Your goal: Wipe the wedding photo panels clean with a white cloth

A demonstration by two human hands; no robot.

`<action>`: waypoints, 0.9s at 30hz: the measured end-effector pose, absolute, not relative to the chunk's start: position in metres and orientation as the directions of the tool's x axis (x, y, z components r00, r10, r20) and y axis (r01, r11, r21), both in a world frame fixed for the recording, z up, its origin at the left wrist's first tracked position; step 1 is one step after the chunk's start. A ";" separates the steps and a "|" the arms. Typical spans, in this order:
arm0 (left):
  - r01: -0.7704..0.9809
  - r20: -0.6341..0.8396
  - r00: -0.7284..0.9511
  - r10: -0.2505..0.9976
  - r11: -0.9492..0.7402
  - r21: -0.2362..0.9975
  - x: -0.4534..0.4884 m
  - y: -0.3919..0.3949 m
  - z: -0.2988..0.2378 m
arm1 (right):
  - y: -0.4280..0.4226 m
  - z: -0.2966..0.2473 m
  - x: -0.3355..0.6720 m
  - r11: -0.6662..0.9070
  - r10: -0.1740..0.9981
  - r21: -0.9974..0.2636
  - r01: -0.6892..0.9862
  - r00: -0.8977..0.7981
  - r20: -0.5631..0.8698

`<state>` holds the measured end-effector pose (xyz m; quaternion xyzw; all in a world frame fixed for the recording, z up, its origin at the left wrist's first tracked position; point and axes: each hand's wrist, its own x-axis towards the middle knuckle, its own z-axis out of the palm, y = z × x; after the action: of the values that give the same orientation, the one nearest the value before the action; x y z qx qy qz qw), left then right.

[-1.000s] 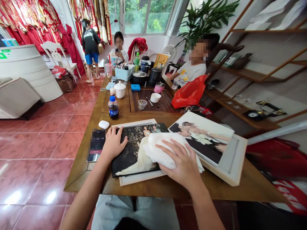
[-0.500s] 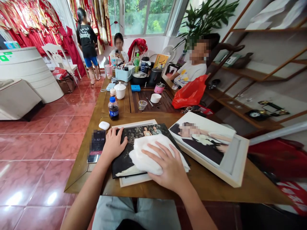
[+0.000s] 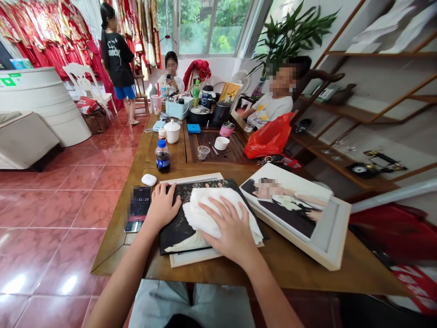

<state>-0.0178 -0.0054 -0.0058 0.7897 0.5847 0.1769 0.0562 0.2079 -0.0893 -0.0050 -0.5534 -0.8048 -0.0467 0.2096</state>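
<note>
Cloth (image 3: 218,207), white and bunched, sits under the right hand (image 3: 234,234), which lies palm down with its fingers spread wide across the top, pressing on the cloth rather than pinching it. The cloth covers the middle and right of a dark photo panel (image 3: 180,230), whose long axis appears to run across the person's front, slightly tilted; the cloth's own length follows roughly the same line. The left hand (image 3: 163,206) rests flat and open on the panel's left edge, holding nothing, its fingers pointing away from the person. It stays apart from the cloth, so the right hand is the nearer of the two. Under the panel, a cream-edged board (image 3: 194,258) shows along its near side, and both lie on the wooden worktop (image 3: 290,266). Left of the panel are a phone (image 3: 138,205) and a white earbud case (image 3: 149,180); just to its right, a large framed photo (image 3: 329,228) lies at an angle. Beyond the panel stand a cola bottle (image 3: 163,156) and a white lidded cup (image 3: 172,131).
</note>
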 end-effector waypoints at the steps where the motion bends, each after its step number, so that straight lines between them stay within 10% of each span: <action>1: 0.903 0.218 0.253 0.943 -0.311 0.296 -0.018 -0.005 -0.006 | -0.088 -0.004 0.208 0.396 0.870 -0.156 0.905 -0.316 0.379; 27: 0.905 0.236 0.255 0.938 -0.317 0.282 -0.019 -0.005 -0.008 | -0.044 -0.004 0.227 0.300 0.922 -0.121 0.946 -0.255 0.293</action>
<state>-0.0190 -0.0050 -0.0085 0.7910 0.5825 0.1819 0.0444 0.2275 -0.0440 -0.0043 -0.5903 -0.7910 -0.0396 0.1556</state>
